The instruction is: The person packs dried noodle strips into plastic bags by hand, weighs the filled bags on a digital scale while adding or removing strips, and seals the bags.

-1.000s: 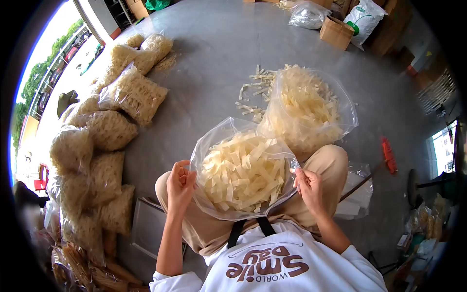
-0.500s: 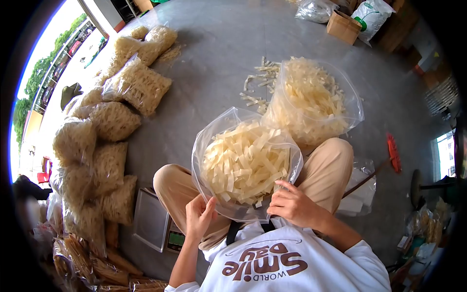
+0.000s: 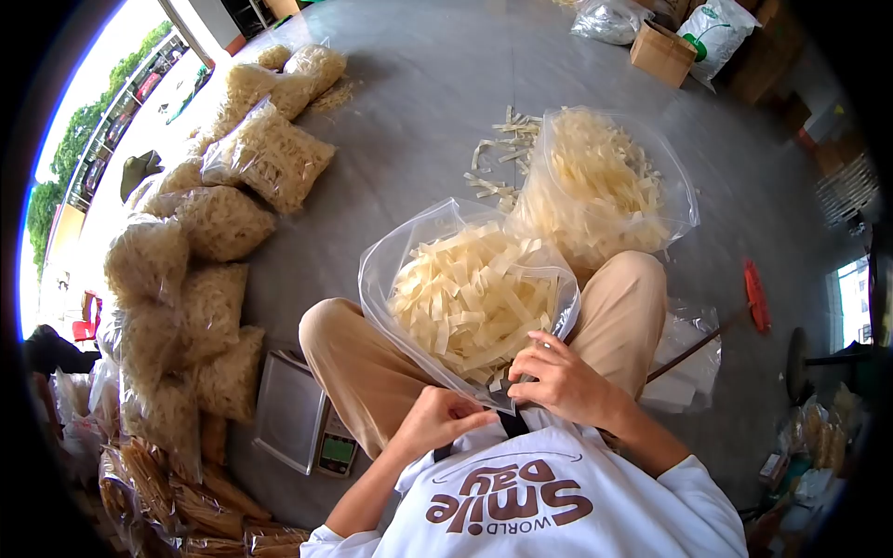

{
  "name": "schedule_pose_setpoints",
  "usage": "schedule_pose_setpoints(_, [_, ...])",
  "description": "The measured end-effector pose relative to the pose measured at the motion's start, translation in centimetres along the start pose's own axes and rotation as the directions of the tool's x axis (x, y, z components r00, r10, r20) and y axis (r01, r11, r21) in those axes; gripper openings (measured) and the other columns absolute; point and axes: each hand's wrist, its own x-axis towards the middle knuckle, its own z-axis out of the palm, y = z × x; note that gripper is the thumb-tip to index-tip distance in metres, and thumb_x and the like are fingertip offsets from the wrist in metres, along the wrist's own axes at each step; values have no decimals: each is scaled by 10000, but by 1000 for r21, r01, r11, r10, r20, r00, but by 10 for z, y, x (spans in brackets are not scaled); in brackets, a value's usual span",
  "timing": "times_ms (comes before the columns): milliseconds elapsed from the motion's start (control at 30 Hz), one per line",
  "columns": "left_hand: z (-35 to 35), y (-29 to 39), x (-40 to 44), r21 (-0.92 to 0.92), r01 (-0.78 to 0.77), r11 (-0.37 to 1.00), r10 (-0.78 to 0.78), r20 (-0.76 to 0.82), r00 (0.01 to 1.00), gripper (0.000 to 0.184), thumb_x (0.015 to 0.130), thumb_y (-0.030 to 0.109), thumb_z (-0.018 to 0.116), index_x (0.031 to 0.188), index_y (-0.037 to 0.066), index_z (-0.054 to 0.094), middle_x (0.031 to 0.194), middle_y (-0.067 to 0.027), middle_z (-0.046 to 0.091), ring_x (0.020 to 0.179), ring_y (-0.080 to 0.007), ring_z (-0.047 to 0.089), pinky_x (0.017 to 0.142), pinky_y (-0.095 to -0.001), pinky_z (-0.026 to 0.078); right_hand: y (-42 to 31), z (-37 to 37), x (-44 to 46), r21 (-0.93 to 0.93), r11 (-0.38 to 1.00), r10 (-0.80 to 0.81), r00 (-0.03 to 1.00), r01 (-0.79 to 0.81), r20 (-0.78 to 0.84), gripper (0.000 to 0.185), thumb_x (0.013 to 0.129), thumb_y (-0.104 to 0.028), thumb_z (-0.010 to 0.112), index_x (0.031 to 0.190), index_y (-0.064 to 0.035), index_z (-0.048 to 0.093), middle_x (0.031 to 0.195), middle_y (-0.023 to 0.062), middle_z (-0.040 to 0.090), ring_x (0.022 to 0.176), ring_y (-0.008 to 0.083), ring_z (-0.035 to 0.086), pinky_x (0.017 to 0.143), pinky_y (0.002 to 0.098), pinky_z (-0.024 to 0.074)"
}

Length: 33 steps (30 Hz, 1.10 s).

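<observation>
- My left grip (image 3: pixel 446 423) is low at the near edge of the bag, thumb stretched out to the right; the fingertips are tucked out of my sight, so I can't tell whether they pinch the plastic.
- My right grip (image 3: pixel 558 377) lies over the bag's near right rim with the fingers bent; I can't tell whether they close on the film or just rest there.
- The clear, soft plastic bag (image 3: pixel 377 279) sits between the knees of the tan trousers (image 3: pixel 628 288), mouth open upward, its near corner by the black strap (image 3: pixel 513 425) on the white printed shirt (image 3: pixel 595 474).
- Inside it I see a heap of flat, cream-coloured ribbon-like strips (image 3: pixel 465 298).
- Just beyond, to the right, stands a second clear open bag (image 3: pixel 686 191) of similar strips, with loose pale strips (image 3: pixel 510 141) on the smooth grey floor (image 3: pixel 409 121) beside it.
- Left of the legs I make out a scale with a pale tray (image 3: pixel 290 409) and a small green display (image 3: pixel 337 451).
- Farther left, filled transparent bags (image 3: pixel 223 219) lie in a long pile.
- On the right, a red brush-like object (image 3: pixel 755 296) lies near a thin brown stick (image 3: pixel 693 352).
</observation>
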Motion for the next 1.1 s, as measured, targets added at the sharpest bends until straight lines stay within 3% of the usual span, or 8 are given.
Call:
schedule_pose_setpoints(33, [10, -1, -2, 86, -156, 984, 159, -30, 987, 366, 731, 347, 770, 813, -2, 695, 615, -103, 641, 536, -145, 615, 521, -273, 479, -2, -1, 0, 1, 1000, 3, 1000, -3, 2, 62, 737, -142, 661, 793, -114, 659, 912, -10, 576, 963, 153, 558, 1040, 447, 345])
schedule_pose_setpoints(100, [26, 8, -1, 128, -191, 973, 199, -56, 978, 382, 701, 376, 784, 787, 17, 687, 612, -88, 646, 508, -181, 611, 512, -287, 480, -6, -1, 3, 64, 998, 29, 999, -27, -24, 76, 732, -151, 680, 789, -105, 657, 889, -4, 577, 947, 159, 562, 1046, 446, 334])
schedule_pose_setpoints(367, [56, 8, 12, 461, -161, 873, 335, -324, 885, 320, 774, 307, 699, 620, 52, 581, 528, -70, 585, 476, -240, 588, 466, -331, 455, 2, -3, -1, 20, 1000, 16, 986, -20, 168, 112, 747, -115, 650, 858, -110, 661, 869, 30, 597, 922, 165, 577, 1050, 449, 327])
schedule_pose_setpoints(467, [58, 0, 12, 502, -235, 832, 425, -307, 851, 241, 781, 201, 680, 622, 47, 586, 537, -94, 590, 464, -250, 592, 438, -330, 458, -4, -10, 0, 29, 999, 17, 999, -16, -42, 117, 767, -100, 607, 874, -108, 653, 885, 41, 611, 935, 184, 586, 1056, 451, 318])
schedule_pose_setpoints(567, [57, -1, 12, 530, -235, 815, 438, -299, 848, 226, 788, 172, 656, 616, 50, 575, 543, -95, 596, 470, -250, 599, 436, -334, 461, -4, -16, 0, 69, 998, 20, 990, -10, -138, 210, 705, -39, 587, 902, -110, 603, 885, 52, 572, 952, 215, 568, 1067, 488, 294])
schedule_pose_setpoints(767, [55, 10, 10, 540, -230, 810, 440, -298, 847, 265, 792, 168, 619, 578, 45, 523, 493, -129, 529, 443, -301, 544, 429, -401, 420, 1, -9, -2, 124, 991, 39, 995, -50, 88, 221, 707, -55, 622, 925, -90, 624, 991, 35, 590, 1023, 195, 550, 1069, 489, 294])
schedule_pose_setpoints(833, [54, 5, 9, 533, -237, 812, 434, -281, 856, 258, 787, 166, 617, 579, 44, 525, 490, -133, 525, 443, -303, 544, 429, -404, 420, -5, -11, 5, 57, 998, 3, 995, 3, -104, 196, 719, -89, 657, 914, -71, 639, 1002, 36, 593, 1009, 204, 550, 1054, 472, 324])
schedule_pose_setpoints(1100, [53, -1, 6, 557, -238, 796, 429, -240, 871, 253, 791, 138, 608, 575, 35, 526, 482, -148, 496, 440, -328, 524, 429, -411, 410, -11, -17, 7, 109, 993, 67, 976, -46, -205, 175, 748, -90, 677, 917, -48, 661, 1011, 43, 595, 983, 204, 563, 905, 366, 458])
